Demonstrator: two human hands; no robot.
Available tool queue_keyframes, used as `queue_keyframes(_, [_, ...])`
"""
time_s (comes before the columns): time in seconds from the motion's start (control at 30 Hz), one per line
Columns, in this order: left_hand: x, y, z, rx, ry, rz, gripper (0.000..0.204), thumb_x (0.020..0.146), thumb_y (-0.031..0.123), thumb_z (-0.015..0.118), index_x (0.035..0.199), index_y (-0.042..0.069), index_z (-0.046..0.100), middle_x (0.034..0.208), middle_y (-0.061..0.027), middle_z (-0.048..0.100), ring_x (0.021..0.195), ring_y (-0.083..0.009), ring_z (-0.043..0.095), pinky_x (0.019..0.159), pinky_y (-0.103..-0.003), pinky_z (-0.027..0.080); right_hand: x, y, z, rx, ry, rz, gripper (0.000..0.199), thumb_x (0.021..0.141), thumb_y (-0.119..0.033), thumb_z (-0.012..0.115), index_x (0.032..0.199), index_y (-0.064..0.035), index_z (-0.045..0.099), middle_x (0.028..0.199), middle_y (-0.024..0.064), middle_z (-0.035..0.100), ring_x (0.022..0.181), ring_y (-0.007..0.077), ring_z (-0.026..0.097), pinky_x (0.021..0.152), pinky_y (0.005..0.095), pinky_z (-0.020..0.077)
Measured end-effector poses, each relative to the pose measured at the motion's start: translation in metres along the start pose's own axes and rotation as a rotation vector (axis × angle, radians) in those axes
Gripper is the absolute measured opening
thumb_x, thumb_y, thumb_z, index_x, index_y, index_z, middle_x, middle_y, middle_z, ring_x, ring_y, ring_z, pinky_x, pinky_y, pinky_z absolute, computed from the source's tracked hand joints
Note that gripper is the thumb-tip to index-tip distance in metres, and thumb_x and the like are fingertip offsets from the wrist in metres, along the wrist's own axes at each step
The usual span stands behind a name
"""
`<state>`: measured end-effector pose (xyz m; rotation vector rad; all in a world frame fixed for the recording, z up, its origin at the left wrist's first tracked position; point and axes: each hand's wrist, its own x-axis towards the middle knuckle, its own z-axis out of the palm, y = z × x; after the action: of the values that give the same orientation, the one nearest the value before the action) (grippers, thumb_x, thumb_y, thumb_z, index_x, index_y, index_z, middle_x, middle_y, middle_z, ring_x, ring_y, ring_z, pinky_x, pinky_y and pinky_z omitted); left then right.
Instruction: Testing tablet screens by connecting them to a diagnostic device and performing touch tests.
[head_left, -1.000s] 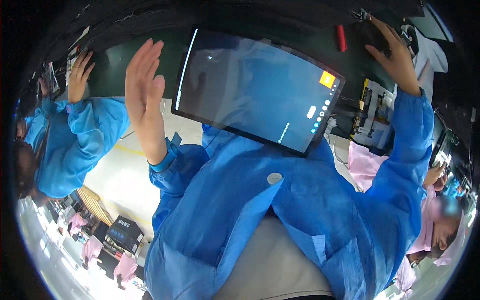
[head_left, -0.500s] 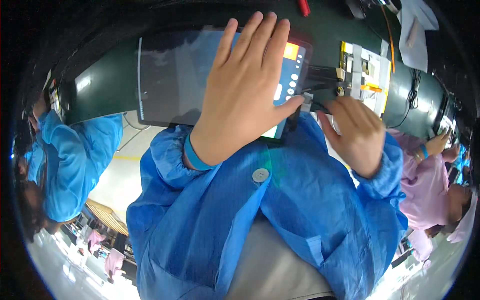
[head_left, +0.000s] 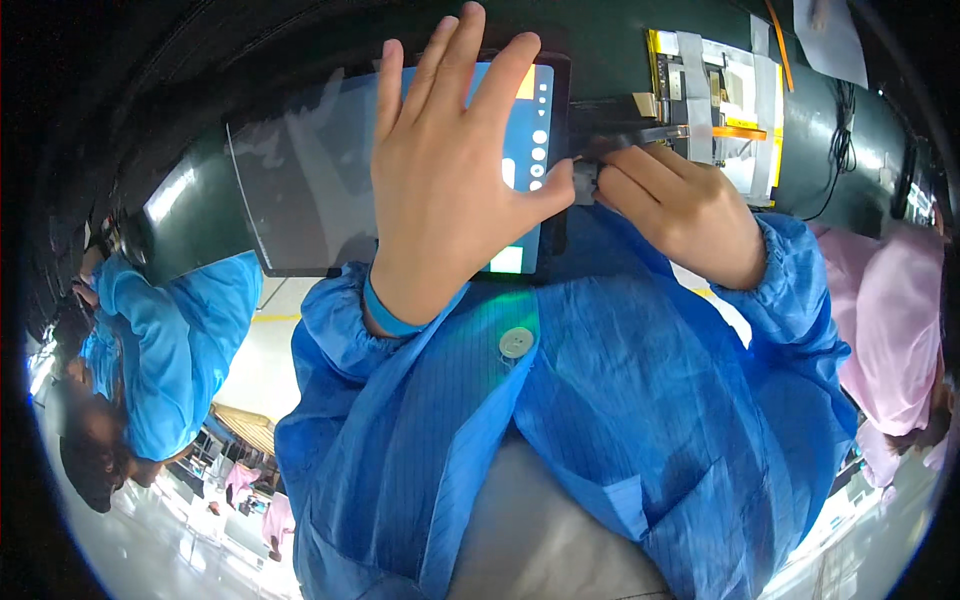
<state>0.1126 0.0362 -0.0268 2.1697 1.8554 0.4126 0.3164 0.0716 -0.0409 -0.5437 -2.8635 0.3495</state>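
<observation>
At the tabletop's (head_left: 185,215) near edge, the left hand (head_left: 445,180) splays open, empty, over a tablet (head_left: 310,185), while the right hand (head_left: 692,212) curls beside a grey plug (head_left: 584,187), its grip hidden from me.

Tablet (head_left: 305,185) L of electronics assy (head_left: 738,92), cable (head_left: 843,148) R of it, all prob. on bench (head_left: 612,55).

Left hand (head_left: 440,190) obscures part of screen (head_left: 315,185); right hand (head_left: 688,210) partly hides grey piece (head_left: 585,186); far-right white sheet (head_left: 832,45) cut off.

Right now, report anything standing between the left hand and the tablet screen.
Nothing visible stands there: the left hand is spread over the tablet screen, contact unclear. The right hand sits beyond its right edge, not between.
</observation>
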Motion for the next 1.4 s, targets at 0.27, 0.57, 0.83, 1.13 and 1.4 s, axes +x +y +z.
queue_keyframes(0.27, [-0.001, -0.001, -0.003, -0.026, -0.008, -0.008, 0.071, 0.063, 0.032, 0.072, 0.126, 0.007, 0.049, 0.136, -0.0262, 0.039, 0.127, -0.0371, 0.039, 0.11, -0.051, 0.018, 0.003, -0.002, -0.002, -0.06, -0.029, -0.048, 0.019, 0.068, -0.013, 0.058, 0.086, -0.0079, 0.056, 0.088, 0.0024, 0.054, 0.075, 0.0133, 0.058, 0.054, 0.0229, 0.0514])
queue_keyframes(0.57, [0.0, -0.003, -0.005, -0.035, -0.127, -0.071, 0.071, 0.064, 0.032, 0.071, 0.126, 0.007, 0.049, 0.136, -0.0272, 0.037, 0.127, -0.0371, 0.038, 0.11, -0.05, 0.019, -0.001, 0.0, -0.002, -0.068, -0.108, -0.038, 0.019, 0.069, -0.012, 0.058, 0.086, -0.006, 0.055, 0.095, 0.0046, 0.056, 0.083, 0.0154, 0.059, 0.058, 0.0237, 0.0531])
queue_keyframes(0.83, [-0.005, -0.004, -0.004, 0.151, 0.032, 0.015, 0.079, 0.067, 0.038, 0.071, 0.133, 0.006, 0.043, 0.139, -0.027, 0.035, 0.129, -0.0372, 0.036, 0.109, -0.051, 0.019, -0.012, -0.01, -0.025, 0.695, 0.004, 0.297, 0.013, 0.082, -0.011, 0.063, 0.086, -0.0003, 0.056, 0.087, 0.0095, 0.059, 0.071, 0.0146, 0.06, 0.057, 0.0263, 0.0481])
queue_keyframes(1.13, [-0.067, -0.086, -0.041, -0.009, 0.449, -0.139, 0.054, 0.09, 0.035, 0.048, 0.137, 0.009, 0.041, 0.141, -0.0085, 0.042, 0.134, -0.0266, 0.034, 0.113, -0.042, 0.014, -0.01, -0.018, -0.01, 0.661, 0.125, 0.566, 0.013, 0.085, -0.017, 0.064, 0.083, -0.0036, 0.064, 0.064, 0.0076, 0.054, 0.057, 0.0145, 0.057, 0.051, 0.0278, 0.0429])
queue_keyframes(1.4, [-0.094, -0.129, -0.035, -0.403, 0.42, -0.523, 0.056, 0.09, 0.048, 0.044, 0.135, 0.015, 0.046, 0.14, -0.0087, 0.043, 0.136, -0.023, 0.03, 0.112, -0.038, 0.019, -0.006, -0.025, 0.008, 0.119, 0.101, 0.352, 0.013, 0.073, -0.015, 0.066, 0.082, -0.0091, 0.058, 0.072, 0.0027, 0.055, 0.062, 0.0206, 0.06, 0.052, 0.032, 0.0493])
